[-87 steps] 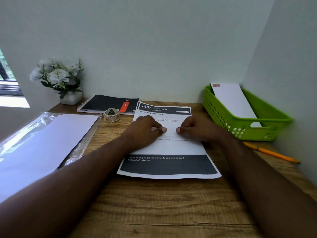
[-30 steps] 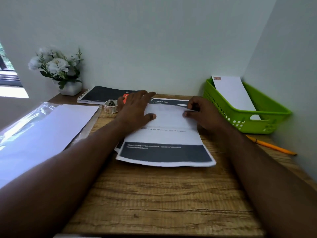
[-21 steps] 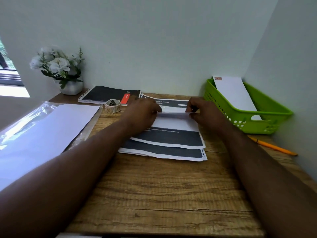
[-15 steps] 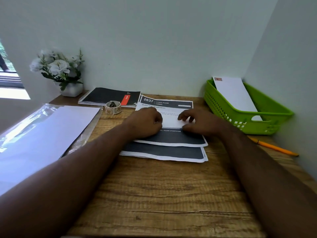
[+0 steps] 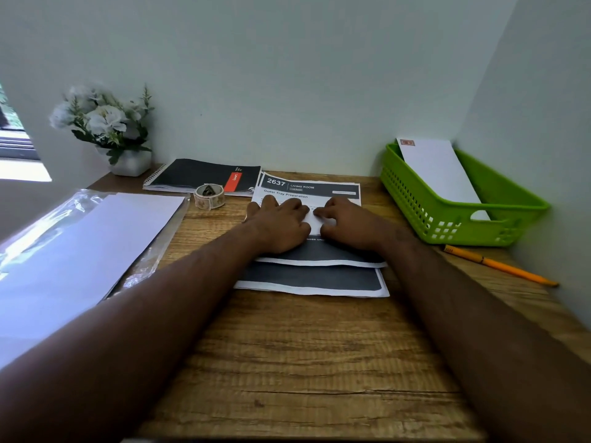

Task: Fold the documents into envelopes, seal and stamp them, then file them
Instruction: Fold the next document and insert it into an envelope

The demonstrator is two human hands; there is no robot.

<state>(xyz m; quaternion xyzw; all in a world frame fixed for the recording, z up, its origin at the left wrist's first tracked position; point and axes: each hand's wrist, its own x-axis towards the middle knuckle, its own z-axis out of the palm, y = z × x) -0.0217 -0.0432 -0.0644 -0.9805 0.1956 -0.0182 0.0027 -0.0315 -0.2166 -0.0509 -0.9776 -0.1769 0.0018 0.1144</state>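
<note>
While left hand and right hand press, fingers loosely bent, gripping nothing, top document is mid-fold; next, crease near edge.

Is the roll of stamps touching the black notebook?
Cannot tell. In the head view the roll of stamps overlaps the black notebook's front edge, hiding any contact or gap between them.

Both forearms reach forward, converging toward the middle. The left hand lies palm down, fingers loosely bent. The right hand lies beside it, fingertips nearly meeting.
</note>
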